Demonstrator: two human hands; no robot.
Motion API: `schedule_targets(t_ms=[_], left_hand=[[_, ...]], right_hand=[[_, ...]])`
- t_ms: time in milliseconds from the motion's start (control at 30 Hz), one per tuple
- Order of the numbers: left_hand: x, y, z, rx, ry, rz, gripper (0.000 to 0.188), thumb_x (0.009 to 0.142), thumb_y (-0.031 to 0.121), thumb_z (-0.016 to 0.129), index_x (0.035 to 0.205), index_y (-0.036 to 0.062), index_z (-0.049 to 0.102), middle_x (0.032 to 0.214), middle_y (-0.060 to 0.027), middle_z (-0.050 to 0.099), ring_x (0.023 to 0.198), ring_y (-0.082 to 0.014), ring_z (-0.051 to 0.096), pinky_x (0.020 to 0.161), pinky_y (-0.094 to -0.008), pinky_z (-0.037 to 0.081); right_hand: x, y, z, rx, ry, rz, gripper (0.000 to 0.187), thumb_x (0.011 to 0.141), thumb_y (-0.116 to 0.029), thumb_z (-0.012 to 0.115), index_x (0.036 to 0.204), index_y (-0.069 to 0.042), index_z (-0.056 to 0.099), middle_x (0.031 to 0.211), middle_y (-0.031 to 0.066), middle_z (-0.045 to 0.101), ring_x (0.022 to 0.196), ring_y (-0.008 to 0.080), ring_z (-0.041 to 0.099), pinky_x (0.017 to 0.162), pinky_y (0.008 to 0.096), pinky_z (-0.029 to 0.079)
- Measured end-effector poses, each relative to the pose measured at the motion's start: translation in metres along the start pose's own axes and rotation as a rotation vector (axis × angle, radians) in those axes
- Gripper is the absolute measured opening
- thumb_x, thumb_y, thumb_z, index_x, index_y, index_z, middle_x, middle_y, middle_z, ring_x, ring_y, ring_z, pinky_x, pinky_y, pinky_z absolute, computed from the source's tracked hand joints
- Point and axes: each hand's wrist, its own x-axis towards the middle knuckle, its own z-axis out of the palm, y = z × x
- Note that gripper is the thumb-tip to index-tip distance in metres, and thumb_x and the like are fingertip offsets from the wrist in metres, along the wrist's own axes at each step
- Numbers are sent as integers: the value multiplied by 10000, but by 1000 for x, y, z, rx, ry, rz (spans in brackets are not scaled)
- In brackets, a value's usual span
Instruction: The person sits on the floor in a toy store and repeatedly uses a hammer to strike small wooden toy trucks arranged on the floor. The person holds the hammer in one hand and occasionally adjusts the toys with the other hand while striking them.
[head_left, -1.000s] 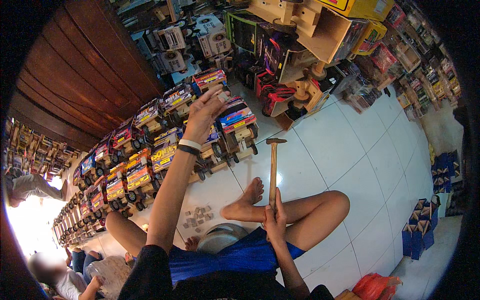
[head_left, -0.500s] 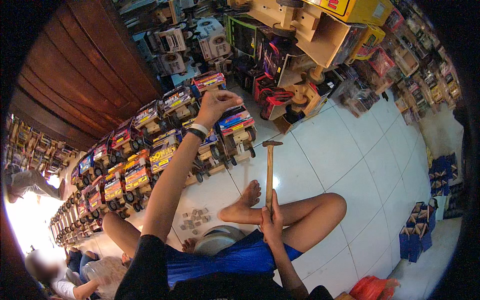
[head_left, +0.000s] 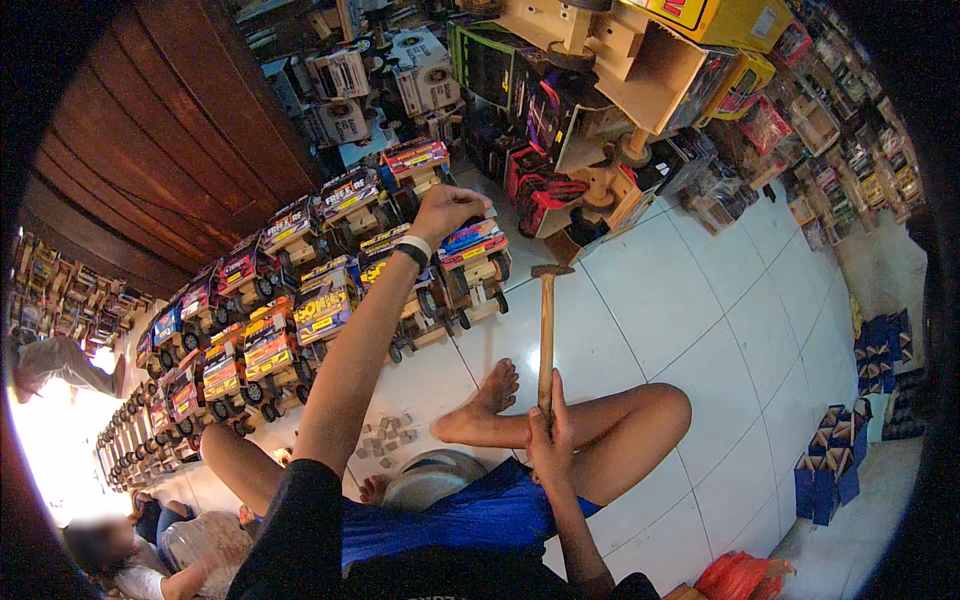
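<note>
Head view: close to me, my right hand [head_left: 552, 440] is wrapped round the handle of a hammer [head_left: 547, 330], its head pointing away over the white tiled floor [head_left: 680, 300], and small grey blocks [head_left: 391, 437] lie scattered to its left. Farther out, my left hand [head_left: 448, 212] is held out by a toy truck [head_left: 474, 244], fingertips drawn together, though I cannot tell whether they pinch anything; larger toy trucks [head_left: 660, 85] are piled beyond.

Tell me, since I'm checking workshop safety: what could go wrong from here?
If the grip of the right hand slips, the hammer might strike the bare foot nearby. The left hand, out by closely packed toy trucks, might knock one. Loose blocks on the floor might be stepped on.
</note>
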Motion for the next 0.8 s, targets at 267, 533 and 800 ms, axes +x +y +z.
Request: schedule_targets(t_ms=[267, 533, 800], left_hand=[[-1, 2, 3, 77, 8, 17, 252, 941, 251, 772, 1045, 27, 819, 930, -29, 785, 798, -74, 673, 742, -261, 552], [1, -3, 4, 108, 30, 34, 202, 942, 195, 759, 1042, 31, 822, 938, -43, 792, 814, -85, 682, 772, -266, 564], [0, 0, 1, 156, 22, 41, 182, 940, 166, 757, 1023, 16, 815, 909, -31, 787, 813, -77, 679, 769, -262, 566]], right_hand=[[33, -78, -24, -262, -99, -66, 638, 1057, -91, 513, 1649, -95, 276, 1458, 306, 552, 1246, 479, 615, 991, 474, 527], [58, -103, -14, -465, -96, -178, 690, 1028, -57, 556, 1650, -194, 291, 1106, 299, 710, 907, 489, 709, 742, 533, 570], [64, -108, -7, -506, -115, -249, 731, 1002, -31, 583, 1649, -184, 278, 1044, 265, 726, 890, 477, 707, 738, 548, 567]])
